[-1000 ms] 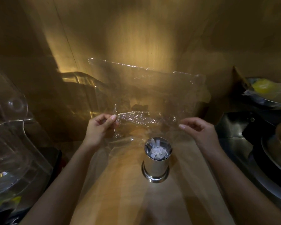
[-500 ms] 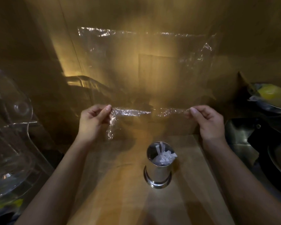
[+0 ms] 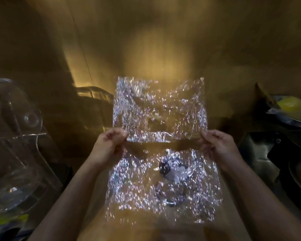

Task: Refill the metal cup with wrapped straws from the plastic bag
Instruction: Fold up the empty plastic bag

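Observation:
Both hands hold a clear, crinkled plastic bag [image 3: 159,110] stretched flat above the wooden counter. My left hand [image 3: 109,145] pinches its left edge and my right hand [image 3: 217,145] pinches its right edge. The bag glitters with reflections and looks empty; its lower half hangs toward me. The metal cup [image 3: 172,185] stands on the counter under that lower half and shows only dimly through the plastic. Pale wrapped straws [image 3: 176,175] are faintly visible in its mouth.
A clear plastic container [image 3: 16,145] stands at the left. Dark metal ware [image 3: 271,153] and a dish with something yellow [image 3: 290,105] sit at the right. A wooden wall rises behind the counter [image 3: 142,230].
The bag has swung from standing up behind the cup to spreading flat, with its lower half now draped over the cup. Both hands keep their grip at the same height.

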Tool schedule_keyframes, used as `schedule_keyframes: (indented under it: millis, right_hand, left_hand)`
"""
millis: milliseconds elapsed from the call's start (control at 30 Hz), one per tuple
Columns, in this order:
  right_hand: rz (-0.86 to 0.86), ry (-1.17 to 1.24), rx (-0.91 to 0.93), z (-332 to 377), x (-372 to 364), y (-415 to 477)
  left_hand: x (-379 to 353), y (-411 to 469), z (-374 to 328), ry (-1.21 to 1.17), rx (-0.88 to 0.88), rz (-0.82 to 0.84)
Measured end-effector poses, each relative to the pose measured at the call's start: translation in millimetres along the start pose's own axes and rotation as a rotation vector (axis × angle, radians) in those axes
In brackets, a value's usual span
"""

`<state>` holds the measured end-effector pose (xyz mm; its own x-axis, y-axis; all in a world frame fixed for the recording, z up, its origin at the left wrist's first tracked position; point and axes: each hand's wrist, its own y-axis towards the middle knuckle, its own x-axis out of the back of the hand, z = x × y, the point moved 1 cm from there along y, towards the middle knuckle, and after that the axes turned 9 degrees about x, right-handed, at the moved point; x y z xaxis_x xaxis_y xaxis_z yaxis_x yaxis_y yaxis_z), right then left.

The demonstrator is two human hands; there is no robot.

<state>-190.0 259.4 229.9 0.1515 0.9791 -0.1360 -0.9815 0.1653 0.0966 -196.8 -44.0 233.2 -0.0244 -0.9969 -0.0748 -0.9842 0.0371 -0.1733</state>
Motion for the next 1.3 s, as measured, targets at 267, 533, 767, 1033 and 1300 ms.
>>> schedule_keyframes:
  millis: [267, 533, 767, 1033, 1300]
  right_hand:
    - [-0.063, -0.05, 0.042, -15, -6, -7]
    - [0.062, -0.081, 0.055, -22, -5, -10]
    - [0.136, 0.038, 0.001, -21, -9, -15]
    - [0.218, 0.141, 0.01, -24, -15, -22]
    - [0.329, 0.084, 0.033, -23, -3, -28]
  left_hand:
    - [-4, -11, 15, 0.013, -0.066, -0.202]
    - [13, -30, 26, 0.101, 0.036, -0.118]
    - [28, -43, 24, 0.101, -0.052, -0.166]
    - [41, -53, 26, 0.087, -0.119, -0.187]
    - [58, -66, 34, 0.186, -0.141, -0.073]
